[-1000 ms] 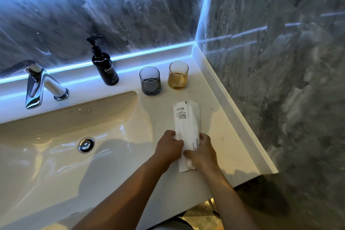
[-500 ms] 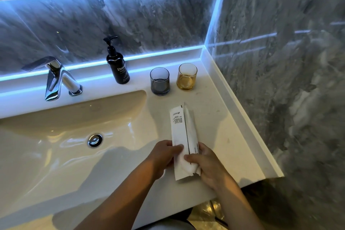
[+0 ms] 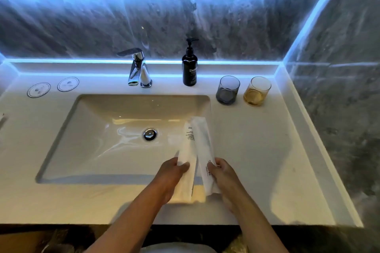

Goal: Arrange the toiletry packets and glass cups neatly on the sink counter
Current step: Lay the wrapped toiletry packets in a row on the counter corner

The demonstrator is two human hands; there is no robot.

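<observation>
Two long white toiletry packets are lifted over the sink's right front edge, one in each hand. My left hand (image 3: 172,172) grips the lower part of the left packet (image 3: 188,150), which has small black print. My right hand (image 3: 223,176) grips the lower end of the right packet (image 3: 203,141). The packets touch near their tops and spread apart at the bottom. A grey glass cup (image 3: 227,90) and an amber glass cup (image 3: 257,91) stand side by side at the back right of the white counter (image 3: 257,150).
A black pump bottle (image 3: 189,68) and a chrome faucet (image 3: 138,69) stand behind the basin (image 3: 92,133), which has a drain (image 3: 150,134). Two round discs (image 3: 53,87) lie at the back left. Grey marble walls close the back and the right side.
The packets lay together on the counter right of the basin. Both hands have lifted them, moved them left over the basin edge, and pulled them apart into one per hand. The view swung left.
</observation>
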